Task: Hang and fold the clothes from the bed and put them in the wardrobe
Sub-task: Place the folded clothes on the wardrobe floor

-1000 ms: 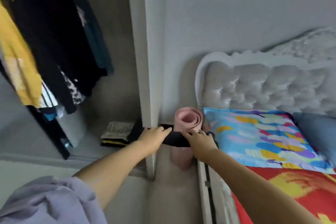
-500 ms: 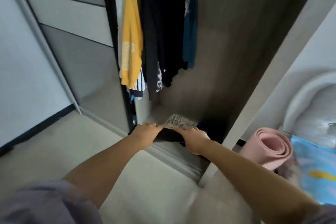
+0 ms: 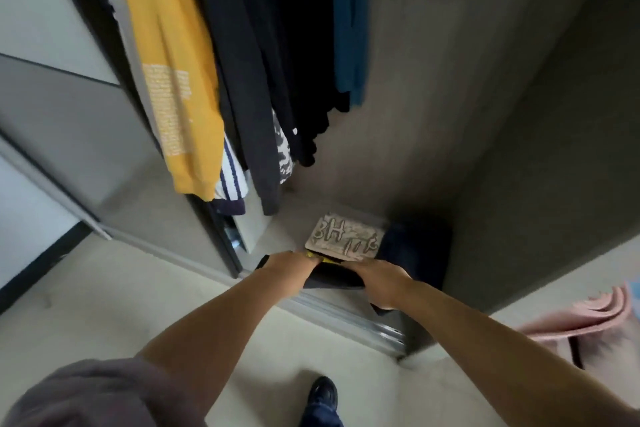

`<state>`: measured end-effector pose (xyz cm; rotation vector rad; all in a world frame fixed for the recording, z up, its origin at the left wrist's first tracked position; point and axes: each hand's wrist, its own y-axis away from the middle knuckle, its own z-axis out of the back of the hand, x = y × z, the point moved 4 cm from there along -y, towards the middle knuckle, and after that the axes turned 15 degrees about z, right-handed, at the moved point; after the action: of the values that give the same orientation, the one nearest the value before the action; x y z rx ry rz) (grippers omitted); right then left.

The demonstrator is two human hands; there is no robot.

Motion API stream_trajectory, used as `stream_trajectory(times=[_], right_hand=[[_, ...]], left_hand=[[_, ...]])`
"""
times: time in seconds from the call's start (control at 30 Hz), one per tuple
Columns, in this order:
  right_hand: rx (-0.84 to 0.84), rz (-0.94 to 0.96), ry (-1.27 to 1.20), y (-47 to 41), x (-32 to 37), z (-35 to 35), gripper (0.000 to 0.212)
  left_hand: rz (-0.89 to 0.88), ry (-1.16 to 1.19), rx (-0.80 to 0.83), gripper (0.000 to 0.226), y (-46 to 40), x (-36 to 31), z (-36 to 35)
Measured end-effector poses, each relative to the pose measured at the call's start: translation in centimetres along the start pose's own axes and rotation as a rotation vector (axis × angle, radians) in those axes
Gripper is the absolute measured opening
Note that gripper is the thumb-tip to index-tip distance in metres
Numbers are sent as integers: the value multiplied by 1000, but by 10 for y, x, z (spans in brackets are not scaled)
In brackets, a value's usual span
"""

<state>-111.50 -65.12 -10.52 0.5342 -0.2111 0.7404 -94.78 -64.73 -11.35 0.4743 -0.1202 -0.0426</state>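
Landmark: the folded printed shirt (image 3: pixel 344 238) lying on the wardrobe floor (image 3: pixel 298 208); everything below is placed from it.
Hanging clothes: up and to the left of the printed shirt, a yellow shirt (image 3: pixel 173 80), a striped top (image 3: pixel 231 180), black garments (image 3: pixel 273 55) and a teal one (image 3: pixel 349 28) hang in a row; the hanging part of the job looks largely done, as a judgement.
Left hand (image 3: pixel 290 266): just below and left of the printed shirt, fingers curled round the left end of a folded dark garment (image 3: pixel 332 278).
Folded dark garment: held between both hands at the wardrobe's front edge, just in front of the printed shirt and above the sliding-door track (image 3: pixel 363 322); it is not yet set down.
Right hand (image 3: pixel 381 282): just below and right of the printed shirt, gripping the garment's right end from above.
Dark stack (image 3: pixel 415 253): touching the printed shirt's right side, already stored.
Done so far: at least one folded pile sits inside; this piece appears to be at the placing step.
Left to do: laying this piece on or beside the pile; whether more clothes wait on the bed cannot be told, since the bed is out of view.
Hidden or unclear: the fingertips are tucked under the cloth; a yellow scrap (image 3: pixel 317 256) between the hands may be a lower layer of the pile; the dark stack shows no detail; the rail and hangers are cut off at the top; motion blur softens the edges.
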Motion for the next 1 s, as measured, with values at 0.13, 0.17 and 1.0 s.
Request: stream_trajectory(times=[0.13,0.17,1.0], right_hand=[[21,-37,-47,-58,-43,-1,76],[35,-37,-52,-73,-52,-2,71],[-53,-477,38,-351,-394,-256,88]], left_hand=[[-45,25,77,55,-71,9,-5],[-49,33,94,56,-86,12,-9],[-228,-64,-74,94,-552,-77,-276]])
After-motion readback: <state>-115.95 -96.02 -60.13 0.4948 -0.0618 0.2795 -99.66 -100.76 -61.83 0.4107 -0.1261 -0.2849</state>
